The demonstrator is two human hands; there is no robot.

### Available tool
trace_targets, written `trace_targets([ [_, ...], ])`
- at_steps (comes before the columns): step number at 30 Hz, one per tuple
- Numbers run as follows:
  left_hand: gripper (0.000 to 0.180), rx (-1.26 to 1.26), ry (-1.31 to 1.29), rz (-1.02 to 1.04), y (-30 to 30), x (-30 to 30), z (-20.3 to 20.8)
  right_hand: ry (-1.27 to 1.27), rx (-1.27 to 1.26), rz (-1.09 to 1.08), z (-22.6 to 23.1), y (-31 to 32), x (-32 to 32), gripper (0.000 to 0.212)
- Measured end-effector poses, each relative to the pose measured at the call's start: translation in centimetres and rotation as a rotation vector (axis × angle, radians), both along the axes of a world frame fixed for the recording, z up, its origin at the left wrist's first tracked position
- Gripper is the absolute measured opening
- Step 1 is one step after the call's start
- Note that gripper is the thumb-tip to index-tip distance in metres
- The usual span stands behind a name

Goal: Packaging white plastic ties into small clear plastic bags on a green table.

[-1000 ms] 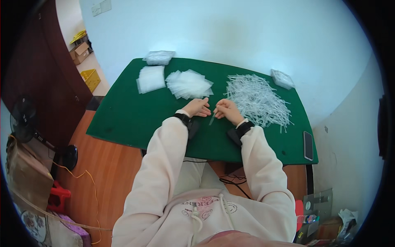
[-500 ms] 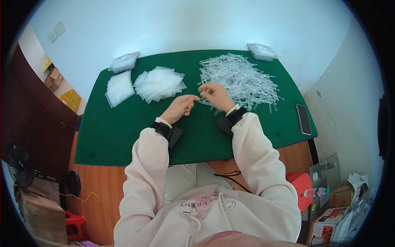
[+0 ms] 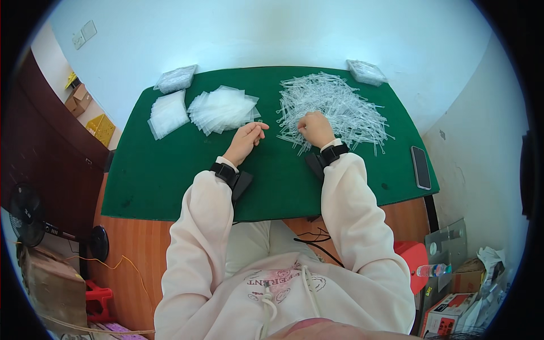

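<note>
A loose heap of thin clear plastic sticks with small looped ends (image 3: 340, 107) covers the right part of the green table. At the heap's near left edge is my right hand (image 3: 316, 129), its fingers drawn together and pointing down among the sticks; what they pinch is too small to make out. My left hand (image 3: 245, 143) hovers left of the heap, its index finger reaching forward and the others curled in. Anything inside that curl is hidden. Just beyond it lies a fanned pile of clear plastic bags (image 3: 221, 110).
Left of the fanned pile is a neater stack of clear bags (image 3: 169, 115). Filled clear packs lie at the back left (image 3: 175, 79) and back right (image 3: 367, 72). A phone (image 3: 420, 168) rests near the right edge of the green table (image 3: 164, 187). A wall stands behind.
My right hand has moved right and slightly nearer, away from my left hand and onto the heap's edge. My left hand has shifted slightly left, its index finger now pointing more forward.
</note>
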State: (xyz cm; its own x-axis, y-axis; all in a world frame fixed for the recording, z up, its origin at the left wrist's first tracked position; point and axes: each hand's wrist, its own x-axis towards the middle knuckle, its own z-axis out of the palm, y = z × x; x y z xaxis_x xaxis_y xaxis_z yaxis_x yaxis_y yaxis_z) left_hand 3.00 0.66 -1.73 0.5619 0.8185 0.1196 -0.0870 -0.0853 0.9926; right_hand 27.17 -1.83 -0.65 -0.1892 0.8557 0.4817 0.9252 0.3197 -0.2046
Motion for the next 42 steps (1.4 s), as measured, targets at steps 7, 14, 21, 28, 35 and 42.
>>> trace_targets([
  [7,0.025,-0.081,-0.173,0.059,0.3,0.2,-0.2,-0.053,-0.032,0.005,-0.3,0.2,-0.3,0.004],
  [14,0.025,-0.137,-0.251,0.04,0.2,0.2,-0.5,0.194,-0.08,0.102,-0.4,0.0,-1.8,0.004],
  [21,0.024,-0.217,-0.265,-0.029,-0.3,0.1,-0.2,0.786,-0.388,0.42,0.9,-2.4,-5.8,0.034],
  [28,0.023,-0.253,-0.276,-0.019,-0.3,0.1,0.0,0.99,-0.508,0.399,1.6,-2.7,-6.2,0.038],
  [35,0.024,-0.34,-0.194,-0.141,-1.5,1.1,0.5,1.179,-0.399,0.463,0.4,-1.8,-6.1,0.027],
  [42,0.025,-0.362,-0.177,-0.188,-1.9,1.4,0.6,0.983,-0.146,0.383,0.2,-1.7,-6.0,0.009],
])
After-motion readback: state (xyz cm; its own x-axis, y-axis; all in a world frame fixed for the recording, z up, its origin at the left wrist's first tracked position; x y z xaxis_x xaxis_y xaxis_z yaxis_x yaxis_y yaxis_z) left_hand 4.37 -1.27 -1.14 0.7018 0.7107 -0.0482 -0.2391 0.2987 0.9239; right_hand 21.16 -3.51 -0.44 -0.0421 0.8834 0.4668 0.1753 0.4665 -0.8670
